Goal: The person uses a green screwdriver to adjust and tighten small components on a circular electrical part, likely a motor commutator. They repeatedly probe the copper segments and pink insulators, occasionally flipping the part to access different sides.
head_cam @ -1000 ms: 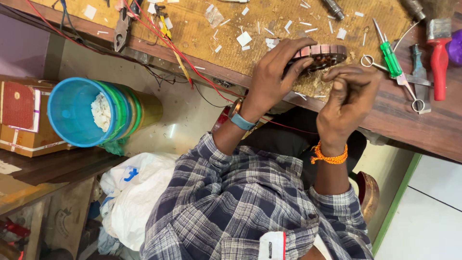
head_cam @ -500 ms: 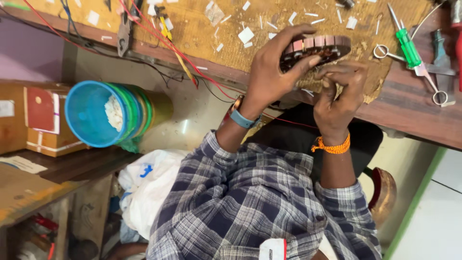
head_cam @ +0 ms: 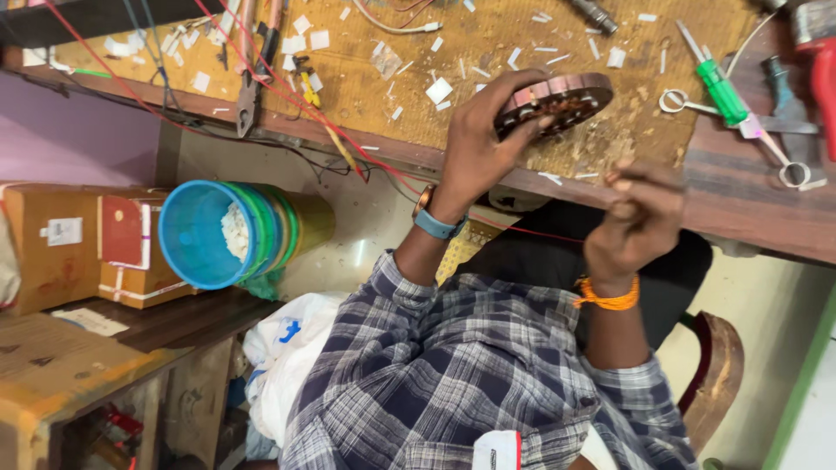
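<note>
My left hand (head_cam: 479, 144), with a blue watch at the wrist, grips a round copper-wound ring (head_cam: 557, 100) and holds it tilted just above the brown workbench (head_cam: 366, 96). My right hand (head_cam: 636, 226), with an orange band at the wrist, is below and to the right of the ring, off the bench edge. Its fingers are pinched together and blurred, and I cannot tell whether anything thin is between them.
White paper scraps litter the bench. A green screwdriver (head_cam: 718, 83), scissors (head_cam: 697, 103) and a red-handled tool (head_cam: 823, 78) lie at the right, with pliers (head_cam: 248, 96) and red wires (head_cam: 287, 96) at the left. Stacked buckets (head_cam: 205, 235), cardboard boxes (head_cam: 52, 252) and a white bag (head_cam: 287, 348) sit lower left.
My right hand has pulled away from the ring, down and toward my body. My left hand keeps hold of the ring, now raised and tilted a little more.
</note>
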